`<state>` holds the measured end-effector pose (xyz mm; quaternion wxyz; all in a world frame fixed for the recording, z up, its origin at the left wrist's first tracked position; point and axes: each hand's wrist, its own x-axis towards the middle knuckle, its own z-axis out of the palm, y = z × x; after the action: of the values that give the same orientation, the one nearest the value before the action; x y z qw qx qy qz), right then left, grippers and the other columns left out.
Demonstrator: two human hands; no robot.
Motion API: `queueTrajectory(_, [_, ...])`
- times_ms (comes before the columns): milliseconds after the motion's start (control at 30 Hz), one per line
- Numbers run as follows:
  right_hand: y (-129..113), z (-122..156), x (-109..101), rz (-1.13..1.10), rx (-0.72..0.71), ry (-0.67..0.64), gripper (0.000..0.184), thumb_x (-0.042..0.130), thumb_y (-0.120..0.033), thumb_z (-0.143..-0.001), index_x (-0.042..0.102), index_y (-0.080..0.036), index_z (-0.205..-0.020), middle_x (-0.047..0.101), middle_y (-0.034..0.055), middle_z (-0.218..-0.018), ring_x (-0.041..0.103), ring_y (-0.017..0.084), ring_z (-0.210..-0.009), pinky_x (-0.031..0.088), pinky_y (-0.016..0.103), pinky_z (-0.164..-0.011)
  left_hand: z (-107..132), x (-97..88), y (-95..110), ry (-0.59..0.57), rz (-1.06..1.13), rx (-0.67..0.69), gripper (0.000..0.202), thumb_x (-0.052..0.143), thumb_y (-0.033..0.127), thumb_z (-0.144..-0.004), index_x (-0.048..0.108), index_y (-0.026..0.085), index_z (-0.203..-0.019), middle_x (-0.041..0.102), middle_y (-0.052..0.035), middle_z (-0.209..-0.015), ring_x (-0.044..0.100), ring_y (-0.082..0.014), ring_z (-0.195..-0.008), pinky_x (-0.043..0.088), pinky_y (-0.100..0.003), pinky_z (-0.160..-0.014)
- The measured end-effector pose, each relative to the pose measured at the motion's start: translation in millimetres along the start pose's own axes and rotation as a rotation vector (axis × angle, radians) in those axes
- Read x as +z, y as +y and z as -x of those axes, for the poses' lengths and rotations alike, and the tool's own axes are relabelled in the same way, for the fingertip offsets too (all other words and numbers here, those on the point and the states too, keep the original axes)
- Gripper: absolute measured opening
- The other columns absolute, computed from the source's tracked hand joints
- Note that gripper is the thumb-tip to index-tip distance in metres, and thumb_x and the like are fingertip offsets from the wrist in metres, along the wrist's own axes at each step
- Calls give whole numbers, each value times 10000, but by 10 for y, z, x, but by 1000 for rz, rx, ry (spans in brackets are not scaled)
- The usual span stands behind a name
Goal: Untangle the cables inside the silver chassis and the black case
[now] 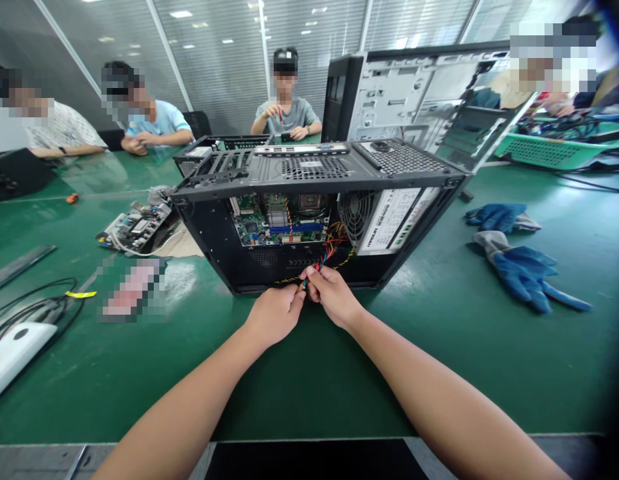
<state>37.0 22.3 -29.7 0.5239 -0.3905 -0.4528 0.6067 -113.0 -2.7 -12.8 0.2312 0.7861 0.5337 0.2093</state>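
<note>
An open black computer case (269, 175) lies on its side on the green table (439, 347), its motherboard (279, 220) and power supply (389, 217) showing. A bundle of coloured wires (329, 252) runs out of the case toward its near edge. My left hand (274, 313) and my right hand (332, 293) meet at that edge, both pinched shut on the end of the wire bundle. What sits at the wire ends is hidden by my fingers.
Two blue gloves (526, 273) lie to the right. A loose circuit board (136, 227) lies to the left, with cables (39, 307) and a white device (14, 350) nearer. A second open case (429, 93) and a green basket (549, 150) stand behind. Several people sit around the table.
</note>
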Motion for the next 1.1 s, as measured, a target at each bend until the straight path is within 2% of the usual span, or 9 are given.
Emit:
queueTrajectory(167, [-10,1,-3,-27,7,-3,346,644,-509,-795,607,-166,-771,401,-76,-453,328,75,-419,250,239,-446,-4,-16,15,14,78,-18,256,434,340,-922,537,196,-737,464,12,-574,423,-134,-517,258,-255,-562])
queueTrajectory(233, [-14,-3,-17,-74,44,-22,355,653,-517,-784,610,-165,-764,402,-75,-452,329,73,-415,243,237,-444,-13,-33,34,-84,261,-47,295,412,349,-928,500,188,-698,442,25,-538,405,-117,-498,272,-243,-542])
queueTrajectory(300, [-21,-6,-33,-148,103,-51,356,668,-515,-769,612,-164,-748,402,-70,-461,334,72,-419,244,234,-444,-19,-53,60,-241,513,-126,342,381,404,-937,467,188,-687,384,51,-477,351,-95,-434,266,-228,-487])
queueTrajectory(433, [-41,-7,-59,-281,184,-109,314,669,-474,-776,634,-161,-770,375,-70,-479,345,76,-444,273,227,-459,-11,-97,104,-461,929,-285,361,397,488,-920,415,197,-707,303,95,-449,246,-56,-329,188,-198,-381])
queueTrajectory(600, [-53,-7,-79,-330,206,-166,286,632,-417,-792,675,-156,-899,297,-85,-494,265,76,-437,235,228,-437,-2,-139,82,-608,1177,-363,281,428,414,-908,427,188,-742,320,90,-482,263,-44,-323,180,-178,-360])
queueTrajectory(700, [-52,-12,-87,-294,203,-177,316,626,-457,-799,680,-151,-856,259,-92,-484,237,74,-416,222,234,-417,0,-153,57,-700,1232,-378,283,427,431,-912,473,175,-802,310,94,-487,257,-42,-331,196,-173,-365])
queueTrajectory(767, [-53,-13,-85,-266,191,-190,335,633,-495,-799,658,-161,-782,265,-93,-472,264,71,-390,224,237,-406,5,-157,53,-697,1228,-371,309,430,465,-917,509,168,-880,305,101,-487,247,-41,-328,191,-172,-364])
queueTrajectory(867, [-59,-7,-72,-236,165,-190,356,647,-527,-788,616,-177,-731,290,-94,-464,313,73,-365,230,240,-399,13,-147,67,-616,1148,-348,335,447,494,-914,520,168,-935,316,106,-496,255,-41,-320,183,-172,-364])
queueTrajectory(1100, [-26,-3,-35,-135,98,-102,407,650,-571,-769,592,-170,-736,302,-98,-455,275,68,-405,214,235,-431,-9,-50,79,-350,678,-222,320,378,428,-932,477,178,-759,343,79,-489,306,-73,-401,236,-207,-434])
